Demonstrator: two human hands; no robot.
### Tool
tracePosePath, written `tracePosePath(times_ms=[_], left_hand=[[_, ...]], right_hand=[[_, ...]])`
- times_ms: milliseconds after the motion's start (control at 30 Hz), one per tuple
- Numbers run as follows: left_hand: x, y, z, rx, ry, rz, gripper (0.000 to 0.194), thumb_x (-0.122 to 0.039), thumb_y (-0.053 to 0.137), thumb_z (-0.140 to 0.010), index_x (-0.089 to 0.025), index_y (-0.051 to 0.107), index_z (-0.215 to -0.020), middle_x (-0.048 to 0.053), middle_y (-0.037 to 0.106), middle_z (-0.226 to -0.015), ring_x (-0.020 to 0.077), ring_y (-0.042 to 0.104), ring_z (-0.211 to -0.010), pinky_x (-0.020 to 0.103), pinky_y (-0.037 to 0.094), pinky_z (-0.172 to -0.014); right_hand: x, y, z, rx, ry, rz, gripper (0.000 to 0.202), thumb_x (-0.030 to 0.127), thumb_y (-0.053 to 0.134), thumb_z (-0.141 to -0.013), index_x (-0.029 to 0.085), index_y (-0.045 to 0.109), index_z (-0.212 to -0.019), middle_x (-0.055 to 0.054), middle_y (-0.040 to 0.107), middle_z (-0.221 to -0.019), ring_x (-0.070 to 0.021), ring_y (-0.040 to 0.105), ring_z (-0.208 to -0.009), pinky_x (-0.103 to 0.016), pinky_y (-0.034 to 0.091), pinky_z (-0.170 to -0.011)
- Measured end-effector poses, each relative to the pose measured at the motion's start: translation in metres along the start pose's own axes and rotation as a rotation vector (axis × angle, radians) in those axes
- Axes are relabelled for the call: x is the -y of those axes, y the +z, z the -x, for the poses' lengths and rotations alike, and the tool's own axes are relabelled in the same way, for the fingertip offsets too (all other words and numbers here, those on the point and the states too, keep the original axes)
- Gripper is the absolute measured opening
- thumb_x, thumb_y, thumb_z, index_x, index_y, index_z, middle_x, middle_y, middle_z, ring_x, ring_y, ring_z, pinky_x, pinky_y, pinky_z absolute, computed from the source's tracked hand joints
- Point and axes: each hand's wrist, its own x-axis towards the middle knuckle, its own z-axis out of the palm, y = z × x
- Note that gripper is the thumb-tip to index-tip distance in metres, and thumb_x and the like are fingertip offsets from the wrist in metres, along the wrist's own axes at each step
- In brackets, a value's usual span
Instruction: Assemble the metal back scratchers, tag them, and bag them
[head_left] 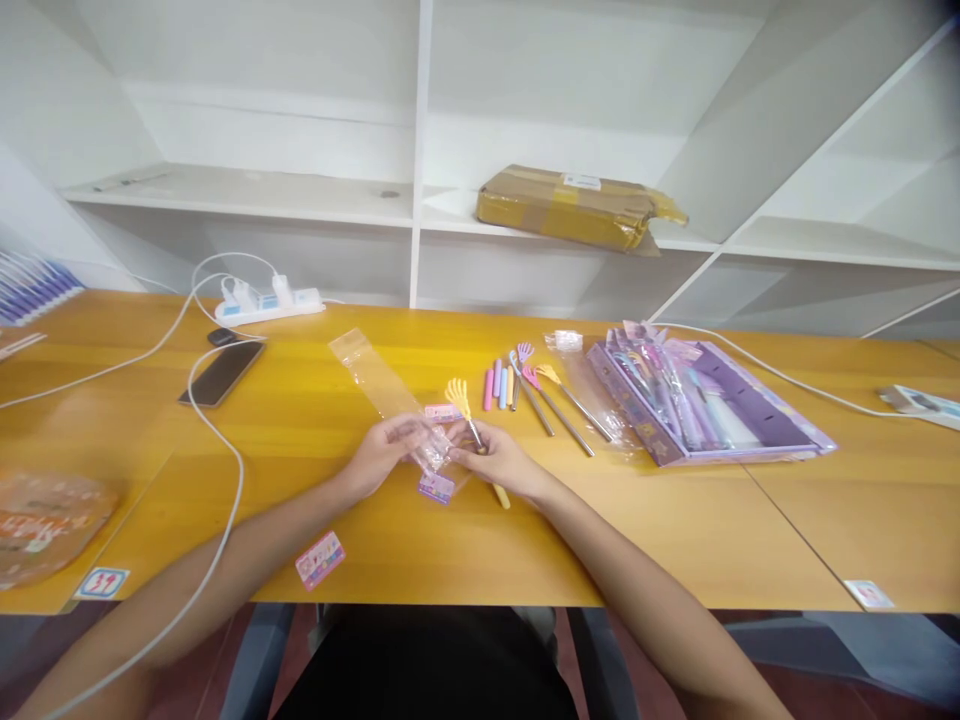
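My right hand [495,462] is closed around a back scratcher [458,396] with a yellow hand-shaped head, metal rod and yellow handle end. A crumpled clear plastic wrapper [433,452] is pinched in my left hand [384,458], and my right fingertips are close to it. Around my hands lie a pink card [442,412], a purple card [436,487] and another printed card [320,560] near the front edge. A long clear bag [375,370] lies flat behind my left hand. Just right are several coloured handles [501,385] and scratcher rods [559,412] with hand-shaped heads.
A purple display box [795,435] with wrapped items stands at right. Clear wrapping [566,342] lies beside it. At left are a phone [223,373], a power strip [270,305] and an orange packet [52,525]. A white cable [238,480] crosses above my left forearm.
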Motion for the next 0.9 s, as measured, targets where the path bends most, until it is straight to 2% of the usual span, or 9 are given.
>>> tracePosePath(times_ms=[67,167,233,333,433,567,667,800,900], left_hand=[[0.004,-0.002,0.000,-0.010,0.019,-0.097,0.037,-0.045,0.085,-0.082,-0.016,0.079,-0.105,0.009,0.079,-0.098,0.0219,0.073,-0.085,0.033,0.058,-0.079],[0.006,-0.009,-0.005,-0.180,0.101,-0.164,0.034,-0.046,0.084,-0.083,-0.016,0.080,-0.098,0.009,0.080,-0.097,0.0227,0.073,-0.088,0.033,0.058,-0.083],[0.005,-0.014,-0.009,-0.297,0.133,-0.121,0.034,-0.047,0.086,-0.080,-0.016,0.080,-0.092,0.008,0.080,-0.093,0.0221,0.073,-0.086,0.033,0.058,-0.081],[-0.002,-0.019,-0.013,-0.372,0.122,0.025,0.037,-0.049,0.089,-0.076,-0.015,0.078,-0.088,0.008,0.080,-0.090,0.0220,0.073,-0.083,0.033,0.060,-0.077],[-0.010,-0.019,-0.014,-0.380,0.124,0.113,0.040,-0.048,0.091,-0.072,-0.014,0.076,-0.084,0.008,0.078,-0.086,0.0209,0.073,-0.080,0.033,0.061,-0.074],[-0.014,-0.017,-0.012,-0.360,0.108,0.173,0.039,-0.046,0.093,-0.071,-0.013,0.075,-0.083,0.007,0.078,-0.084,0.0189,0.073,-0.079,0.031,0.061,-0.072],[-0.014,-0.015,-0.010,-0.336,0.079,0.190,0.039,-0.046,0.093,-0.071,-0.013,0.076,-0.084,0.007,0.078,-0.086,0.0179,0.073,-0.079,0.030,0.061,-0.072],[-0.015,-0.008,-0.006,-0.283,0.051,0.186,0.038,-0.044,0.093,-0.072,-0.013,0.077,-0.087,0.007,0.078,-0.089,0.0162,0.071,-0.079,0.028,0.060,-0.071],[-0.014,-0.002,-0.003,-0.262,0.029,0.202,0.037,-0.041,0.094,-0.071,-0.013,0.077,-0.087,0.006,0.077,-0.088,0.0165,0.071,-0.080,0.028,0.059,-0.073]], right_hand=[[0.001,0.001,0.002,-0.008,-0.057,0.056,0.037,0.053,0.073,-0.092,0.020,0.064,-0.105,-0.003,0.065,-0.096,-0.0139,0.059,-0.083,-0.026,0.048,-0.073],[0.004,0.001,0.007,-0.075,-0.091,0.109,0.039,0.058,0.050,-0.105,0.021,0.060,-0.108,0.001,0.057,-0.082,-0.0116,0.049,-0.067,-0.025,0.042,-0.063],[0.008,-0.001,0.010,-0.068,-0.126,0.198,0.044,0.059,0.040,-0.108,0.021,0.059,-0.098,0.004,0.048,-0.072,-0.0114,0.042,-0.060,-0.026,0.038,-0.059],[0.012,-0.005,0.014,0.014,-0.136,0.362,0.049,0.059,0.039,-0.109,0.020,0.057,-0.085,0.004,0.045,-0.066,-0.0114,0.042,-0.060,-0.026,0.037,-0.060],[0.012,-0.008,0.015,0.100,-0.047,0.411,0.051,0.060,0.035,-0.109,0.019,0.061,-0.093,0.005,0.046,-0.062,-0.0110,0.041,-0.056,-0.025,0.036,-0.058],[0.008,-0.012,0.015,0.177,0.022,0.331,0.054,0.062,0.032,-0.109,0.018,0.062,-0.103,0.007,0.048,-0.057,-0.0102,0.041,-0.049,-0.024,0.037,-0.053],[0.005,-0.013,0.014,0.197,0.034,0.238,0.053,0.064,0.036,-0.108,0.017,0.061,-0.108,0.007,0.047,-0.059,-0.0098,0.039,-0.049,-0.024,0.036,-0.053],[0.004,-0.011,0.014,0.213,0.047,0.176,0.058,0.064,0.040,-0.107,0.016,0.056,-0.134,0.008,0.047,-0.061,-0.0101,0.040,-0.052,-0.024,0.037,-0.055],[0.003,-0.009,0.012,0.207,0.032,0.203,0.061,0.063,0.039,-0.107,0.015,0.054,-0.143,0.008,0.049,-0.061,-0.0105,0.042,-0.054,-0.025,0.039,-0.058]])
